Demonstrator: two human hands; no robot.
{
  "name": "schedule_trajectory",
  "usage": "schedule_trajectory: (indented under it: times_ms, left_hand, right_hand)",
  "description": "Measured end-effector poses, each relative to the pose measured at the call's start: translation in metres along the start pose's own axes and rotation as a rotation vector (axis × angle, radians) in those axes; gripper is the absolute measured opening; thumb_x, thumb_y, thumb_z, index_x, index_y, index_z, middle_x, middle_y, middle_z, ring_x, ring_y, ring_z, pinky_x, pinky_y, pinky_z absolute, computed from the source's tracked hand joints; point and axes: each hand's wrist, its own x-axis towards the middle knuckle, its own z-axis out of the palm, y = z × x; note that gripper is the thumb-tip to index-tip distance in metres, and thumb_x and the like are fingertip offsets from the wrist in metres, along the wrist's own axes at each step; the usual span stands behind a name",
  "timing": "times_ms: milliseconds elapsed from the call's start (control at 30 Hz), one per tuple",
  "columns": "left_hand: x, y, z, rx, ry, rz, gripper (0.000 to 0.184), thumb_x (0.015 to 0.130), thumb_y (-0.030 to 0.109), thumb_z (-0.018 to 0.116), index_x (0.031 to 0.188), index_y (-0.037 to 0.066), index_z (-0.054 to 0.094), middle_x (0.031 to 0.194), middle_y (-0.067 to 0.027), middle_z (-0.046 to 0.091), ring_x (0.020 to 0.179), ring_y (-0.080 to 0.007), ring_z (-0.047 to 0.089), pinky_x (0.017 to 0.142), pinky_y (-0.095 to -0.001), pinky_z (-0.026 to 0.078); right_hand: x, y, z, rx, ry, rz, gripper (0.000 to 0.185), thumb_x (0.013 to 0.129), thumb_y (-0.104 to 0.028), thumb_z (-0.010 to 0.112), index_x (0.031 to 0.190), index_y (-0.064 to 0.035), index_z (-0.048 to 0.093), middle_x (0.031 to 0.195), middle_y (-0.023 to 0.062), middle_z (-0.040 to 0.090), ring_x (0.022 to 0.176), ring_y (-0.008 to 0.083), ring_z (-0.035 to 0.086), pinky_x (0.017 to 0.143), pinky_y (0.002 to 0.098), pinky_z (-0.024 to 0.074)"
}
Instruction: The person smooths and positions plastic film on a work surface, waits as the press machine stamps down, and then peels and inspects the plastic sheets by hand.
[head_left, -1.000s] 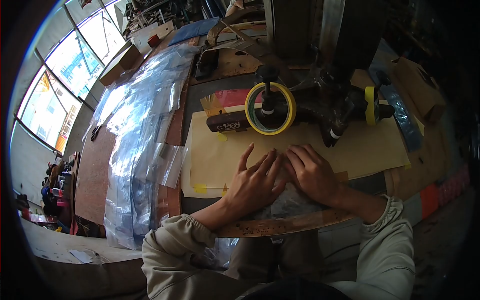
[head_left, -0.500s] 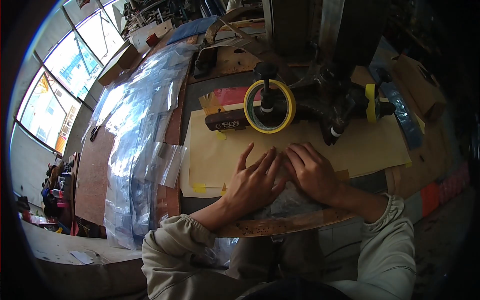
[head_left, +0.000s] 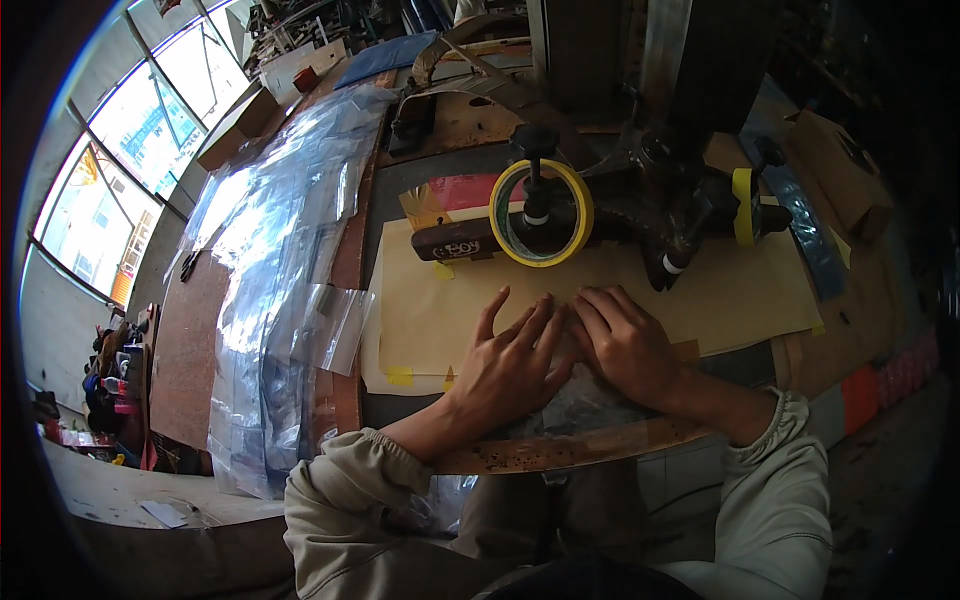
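Observation:
My left hand (head_left: 505, 360) lies on the edge of the tan paper sheet (head_left: 440, 320), fingers stretched out and the little finger apart from the others. Beside it my right hand (head_left: 630, 345) rests with its fingers extended and slightly bent, the fingertips of both hands nearly meeting. Crumpled clear plastic (head_left: 585, 402) lies beneath and between the two hands, near the front of the table. The palms hide part of it, and whether the thumbs pinch it is hidden. Just beyond the fingers, a dark metal clamp arm (head_left: 455, 240) lies across the paper.
A yellow tape roll (head_left: 578, 240) hangs on a knob post of the machine, and another yellow roll (head_left: 742, 205) sits further right. Many clear plastic bags (head_left: 265, 300) cover the left board. A cardboard box (head_left: 840, 170) stands at right. The curved wooden table edge (head_left: 570, 452) is near my body.

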Motion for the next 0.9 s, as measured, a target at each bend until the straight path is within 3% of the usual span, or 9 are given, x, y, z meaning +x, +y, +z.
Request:
schedule_trajectory:
  times_ms: [900]
  left_hand:
    - [-0.0011, 0.0008, -0.0003, 0.02, -0.012, 0.004, 0.045, 0.083, 0.028, 0.066, 0.119, 0.003, 0.059, 0.12, -0.0149, 0.063, 0.107, -0.021, 0.065, 0.109, -0.0472, 0.032]
  right_hand:
    - [-0.0012, 0.0002, -0.0021, 0.015, -0.033, 0.001, 0.031, 0.085, -0.015, 0.064, 0.105, 0.0084, 0.063, 0.11, 0.0172, 0.061, 0.105, 0.0261, 0.058, 0.089, 0.0343, 0.0518]
